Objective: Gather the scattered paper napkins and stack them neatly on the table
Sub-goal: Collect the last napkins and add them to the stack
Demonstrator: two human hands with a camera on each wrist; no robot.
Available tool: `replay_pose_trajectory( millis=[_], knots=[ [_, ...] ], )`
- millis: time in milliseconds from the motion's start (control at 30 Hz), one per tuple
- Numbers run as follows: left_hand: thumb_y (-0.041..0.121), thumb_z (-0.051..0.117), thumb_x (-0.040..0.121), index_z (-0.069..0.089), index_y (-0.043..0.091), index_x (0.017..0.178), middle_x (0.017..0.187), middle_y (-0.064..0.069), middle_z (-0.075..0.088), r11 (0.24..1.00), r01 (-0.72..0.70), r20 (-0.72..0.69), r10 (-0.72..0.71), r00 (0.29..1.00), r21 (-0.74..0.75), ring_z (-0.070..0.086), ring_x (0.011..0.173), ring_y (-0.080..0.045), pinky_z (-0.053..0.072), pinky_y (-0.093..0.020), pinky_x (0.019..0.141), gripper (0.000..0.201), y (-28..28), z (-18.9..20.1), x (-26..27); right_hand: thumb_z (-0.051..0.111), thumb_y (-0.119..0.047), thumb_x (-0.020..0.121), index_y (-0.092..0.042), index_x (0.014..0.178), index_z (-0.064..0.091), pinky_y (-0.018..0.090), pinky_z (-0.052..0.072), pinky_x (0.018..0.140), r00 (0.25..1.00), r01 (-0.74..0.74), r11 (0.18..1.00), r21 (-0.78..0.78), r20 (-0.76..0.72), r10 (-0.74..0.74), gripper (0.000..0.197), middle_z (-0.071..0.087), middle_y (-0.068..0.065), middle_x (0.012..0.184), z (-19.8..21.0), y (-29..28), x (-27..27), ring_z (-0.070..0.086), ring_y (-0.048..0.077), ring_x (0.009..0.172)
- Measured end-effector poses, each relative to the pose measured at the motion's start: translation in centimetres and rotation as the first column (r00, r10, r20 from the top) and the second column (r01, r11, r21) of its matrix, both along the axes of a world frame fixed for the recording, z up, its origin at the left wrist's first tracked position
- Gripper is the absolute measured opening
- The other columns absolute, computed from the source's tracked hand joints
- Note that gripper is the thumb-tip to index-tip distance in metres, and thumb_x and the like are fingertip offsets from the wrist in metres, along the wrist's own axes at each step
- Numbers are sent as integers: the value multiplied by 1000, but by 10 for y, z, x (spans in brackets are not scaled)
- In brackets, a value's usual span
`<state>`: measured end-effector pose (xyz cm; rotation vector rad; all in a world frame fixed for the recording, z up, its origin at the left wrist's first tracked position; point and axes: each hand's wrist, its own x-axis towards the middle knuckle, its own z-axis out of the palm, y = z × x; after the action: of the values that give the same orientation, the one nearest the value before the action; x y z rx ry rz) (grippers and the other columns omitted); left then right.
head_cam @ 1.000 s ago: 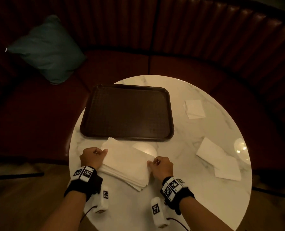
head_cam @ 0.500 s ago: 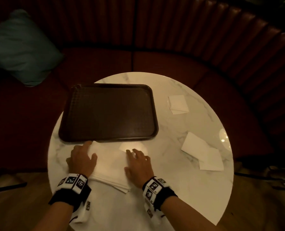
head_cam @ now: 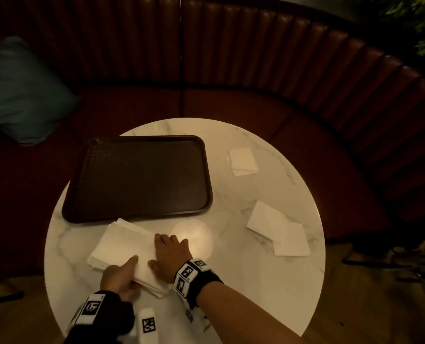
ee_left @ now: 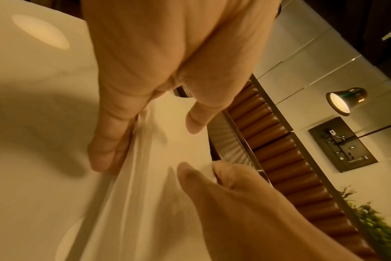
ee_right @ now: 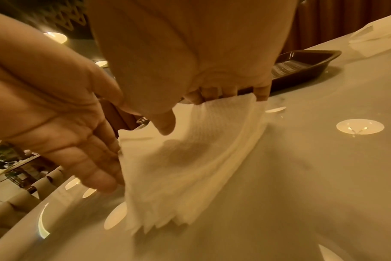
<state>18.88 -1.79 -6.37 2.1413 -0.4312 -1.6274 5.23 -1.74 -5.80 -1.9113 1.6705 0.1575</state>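
A stack of white paper napkins [head_cam: 124, 247] lies on the round marble table [head_cam: 243, 289], just in front of the tray. My left hand [head_cam: 120, 276] sets straight fingers [ee_left: 105, 141] against the stack's near edge, its thumb [ee_left: 195, 120] over the top sheet. My right hand [head_cam: 169, 254] lies flat on the stack's right side, fingertips [ee_right: 212, 93] pressing its far edge. The stack [ee_right: 190, 159] looks fanned at one corner. One loose napkin [head_cam: 242, 161] lies at the far right. Two overlapping napkins [head_cam: 278, 230] lie at the right.
A dark brown tray [head_cam: 137, 177] with nothing on it takes up the table's left rear. A red curved bench surrounds the table, with a teal cushion [head_cam: 20, 90] at the left. A bright lamp reflection [head_cam: 192, 235] lies beside my right hand.
Both hands have gone from fists at the stack's sides to flat hands. The left hand has slid from the left edge round to the near edge. The right hand stays on the right side.
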Motion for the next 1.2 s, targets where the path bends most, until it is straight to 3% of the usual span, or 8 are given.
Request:
replay_pose_trajectory(
  millis=[200, 300, 367, 467, 600, 833, 1033, 1200],
  knots=[
    [21, 68, 82, 57, -3, 84, 82, -22, 63, 998, 44, 128, -37, 991, -52, 60, 70, -36, 52, -46, 69, 27, 5, 10, 6, 42, -45, 95, -10, 148, 24, 50, 23, 113, 926, 311, 949, 48, 208, -314, 67, 34, 13, 151, 11, -1, -47, 33, 32, 137],
    [27, 73, 78, 59, -1, 72, 78, -22, 66, 985, 153, 245, -129, 961, -80, 66, 74, -38, 56, -49, 77, 32, 15, 19, 7, 55, -37, 89, -14, 128, 53, 40, 39, 103, 624, 761, 643, -79, 358, -695, 46, 56, 14, 128, 14, 9, -124, 51, 32, 122],
    [28, 73, 79, 61, -5, 66, 67, -23, 66, 977, 192, 261, -162, 952, -93, 65, 66, -37, 55, -42, 66, 37, 23, 21, 6, 60, -27, 86, -15, 124, 52, 41, 39, 99, 558, 830, 532, -169, 213, -802, 41, 52, 14, 125, 15, 22, -180, 47, 33, 121],
    [27, 73, 78, 59, -2, 56, 54, -19, 63, 966, 234, 263, -199, 944, -108, 61, 56, -33, 48, -34, 54, 39, 36, 24, -5, 69, -35, 77, -22, 138, 34, 46, 31, 106, 698, 684, 704, -189, -111, -708, 71, 27, 13, 143, 10, 40, -237, 28, 31, 133],
    [26, 73, 78, 59, 1, 58, 57, -18, 65, 959, 256, 285, -213, 935, -122, 61, 56, -31, 47, -31, 54, 35, 42, 26, -14, 63, -44, 80, -24, 148, 16, 48, 19, 115, 830, 525, 851, -3, -220, -513, 85, 3, 11, 158, -7, 46, -267, 7, 32, 145],
    [43, 75, 67, 66, 9, 86, 84, -15, 72, 891, 449, 411, -385, 826, -67, 69, 75, -32, 56, -41, 77, 40, 42, 34, -29, 41, -23, 95, -19, 138, 37, 45, 27, 108, 869, 361, 930, -64, -339, -360, 43, 35, 12, 145, -12, 47, -264, 34, 33, 132],
    [29, 75, 76, 62, 17, 107, 91, -5, 68, 589, 769, 490, -609, 624, -248, 62, 83, -18, 47, -24, 70, 36, 43, 72, -89, 46, -27, 96, -17, 85, 65, 33, 43, 71, 900, 434, 888, -155, 112, -421, 24, 67, 9, 89, 53, 32, -226, 61, 29, 85],
    [56, 82, 52, 38, 40, 133, 116, 11, 56, 511, 616, 155, -681, 716, -599, 58, 104, -9, 52, -31, 87, 93, 35, 121, -133, 59, -26, 90, -20, 73, 66, 26, 46, 59, 697, 502, 865, -22, 602, -389, 19, 66, 1, 74, 128, 51, -176, 60, 15, 67]
  ],
)
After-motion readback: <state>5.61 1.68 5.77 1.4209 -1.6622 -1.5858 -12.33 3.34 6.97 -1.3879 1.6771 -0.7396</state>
